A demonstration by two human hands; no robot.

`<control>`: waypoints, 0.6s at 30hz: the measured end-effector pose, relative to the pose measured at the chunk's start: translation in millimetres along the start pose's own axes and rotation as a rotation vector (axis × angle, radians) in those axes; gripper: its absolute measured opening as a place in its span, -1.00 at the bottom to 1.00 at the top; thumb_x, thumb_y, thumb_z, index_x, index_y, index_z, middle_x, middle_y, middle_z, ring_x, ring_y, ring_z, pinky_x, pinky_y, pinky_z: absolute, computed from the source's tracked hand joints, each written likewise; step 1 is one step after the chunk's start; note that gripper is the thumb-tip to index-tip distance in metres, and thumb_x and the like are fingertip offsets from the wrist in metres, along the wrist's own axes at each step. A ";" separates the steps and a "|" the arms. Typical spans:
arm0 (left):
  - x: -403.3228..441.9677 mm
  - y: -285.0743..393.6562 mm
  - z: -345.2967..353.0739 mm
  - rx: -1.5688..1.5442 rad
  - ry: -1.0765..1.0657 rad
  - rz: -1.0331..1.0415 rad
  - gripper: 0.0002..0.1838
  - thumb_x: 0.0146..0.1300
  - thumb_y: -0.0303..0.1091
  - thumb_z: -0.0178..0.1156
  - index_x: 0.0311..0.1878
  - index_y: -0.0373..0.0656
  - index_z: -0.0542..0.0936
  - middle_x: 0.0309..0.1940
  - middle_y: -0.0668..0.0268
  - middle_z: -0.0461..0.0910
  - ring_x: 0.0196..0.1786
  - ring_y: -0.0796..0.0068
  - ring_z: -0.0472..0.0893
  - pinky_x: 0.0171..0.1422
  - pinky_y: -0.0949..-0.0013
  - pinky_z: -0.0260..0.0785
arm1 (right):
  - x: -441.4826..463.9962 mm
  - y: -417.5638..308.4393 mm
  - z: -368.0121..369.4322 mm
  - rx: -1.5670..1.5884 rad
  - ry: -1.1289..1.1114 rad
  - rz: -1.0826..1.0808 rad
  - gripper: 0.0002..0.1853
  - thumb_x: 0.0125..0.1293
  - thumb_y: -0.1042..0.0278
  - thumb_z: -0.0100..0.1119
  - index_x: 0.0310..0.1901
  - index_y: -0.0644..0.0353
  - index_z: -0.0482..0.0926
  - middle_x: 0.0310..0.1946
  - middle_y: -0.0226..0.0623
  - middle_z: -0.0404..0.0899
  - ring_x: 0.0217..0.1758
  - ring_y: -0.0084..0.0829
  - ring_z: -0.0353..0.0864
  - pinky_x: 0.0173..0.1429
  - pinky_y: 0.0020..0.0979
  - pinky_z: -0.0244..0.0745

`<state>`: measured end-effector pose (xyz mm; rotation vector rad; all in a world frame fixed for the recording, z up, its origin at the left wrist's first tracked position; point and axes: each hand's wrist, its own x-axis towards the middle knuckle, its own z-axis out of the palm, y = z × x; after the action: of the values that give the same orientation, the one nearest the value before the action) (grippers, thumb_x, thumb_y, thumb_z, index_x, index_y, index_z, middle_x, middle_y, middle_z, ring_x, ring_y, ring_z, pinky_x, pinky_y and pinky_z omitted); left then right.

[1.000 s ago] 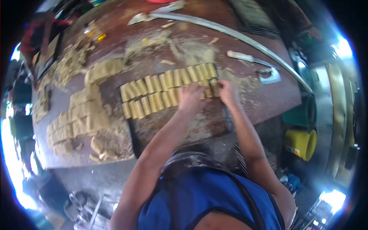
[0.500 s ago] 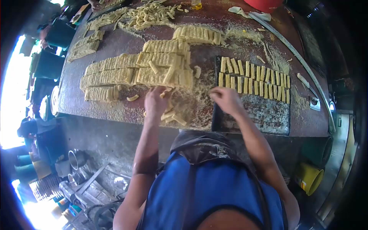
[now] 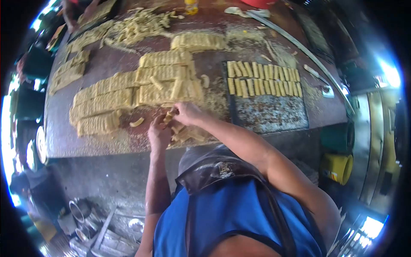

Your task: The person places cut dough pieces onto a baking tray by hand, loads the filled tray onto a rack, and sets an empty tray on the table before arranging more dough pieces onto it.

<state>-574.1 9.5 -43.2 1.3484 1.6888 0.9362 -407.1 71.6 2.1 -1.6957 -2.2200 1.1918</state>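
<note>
My left hand [image 3: 159, 132] is at the table's front edge, its fingers closed round a few short pieces of dough stick [image 3: 168, 118]. Right beside it, my right hand [image 3: 188, 113] reaches across with fingers pinched on the same pieces; its fingertips are partly hidden. Loose dough sticks [image 3: 188, 135] lie heaped just below both hands. Beyond them are stacked rows of pale dough sticks [image 3: 165, 92], with two sticks lying loose on top. To the right, a dark baking tray [image 3: 272, 115] carries two neat rows of dough sticks [image 3: 265, 81] along its far half.
A curved piece of dough [image 3: 137, 123] lies left of my hands. Farther back are a dough scrap heap [image 3: 139, 28], a red container [image 3: 259, 3] and a long metal strip [image 3: 295, 40]. A knife [image 3: 314, 73] rests at right. Another person's hand [image 3: 70, 17] shows at upper left.
My right hand has moved left from the tray's edge to meet my left hand over the loose pieces. The camera view has shifted and turned slightly.
</note>
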 end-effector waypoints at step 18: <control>4.5 167.6 184.9 0.525 -0.542 0.249 -0.64 0.32 -0.23 0.31 0.15 -0.04 0.60 -0.09 0.18 0.75 -0.08 0.22 0.74 0.07 0.16 0.57 | -123.0 201.9 -82.4 0.260 0.483 0.103 -0.74 0.26 0.24 0.33 -0.22 0.29 0.69 -0.34 0.08 0.70 -0.29 -0.04 0.75 -0.11 -0.14 0.67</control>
<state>-338.9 57.6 24.9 1.9780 1.3979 0.1972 -162.8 23.2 -24.1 -1.7723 -1.6404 0.9136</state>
